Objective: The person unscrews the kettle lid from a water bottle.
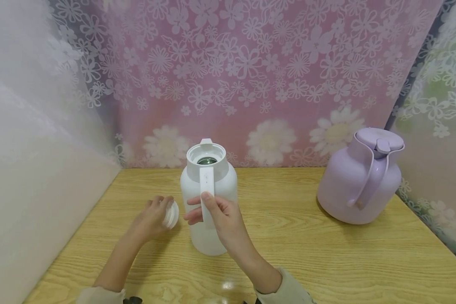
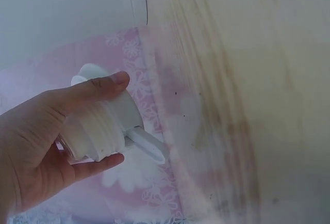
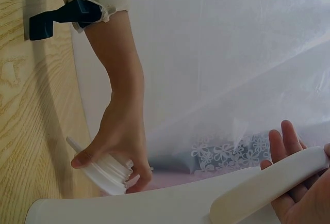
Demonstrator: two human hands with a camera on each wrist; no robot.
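A white thermos jug [image 1: 209,240] stands upright on the wooden table with its mouth uncovered, showing the shiny inner neck. My right hand [image 1: 228,221] grips its white handle [image 1: 207,179], thumb on the near face and fingers passing behind. To the left of the jug, my left hand [image 1: 150,221] holds the white threaded stopper lid [image 1: 171,214] on its side above the table. In the left wrist view, the thumb and fingers pinch the lid [image 2: 126,111] round its rim, and a small lever [image 2: 148,145] sticks out from its top.
A lilac thermos jug [image 1: 359,190] with its lid on stands at the right of the table [image 1: 289,261]. Behind the table hangs a pink floral curtain [image 1: 228,84], with a pale sheet [image 1: 34,147] along the left side.
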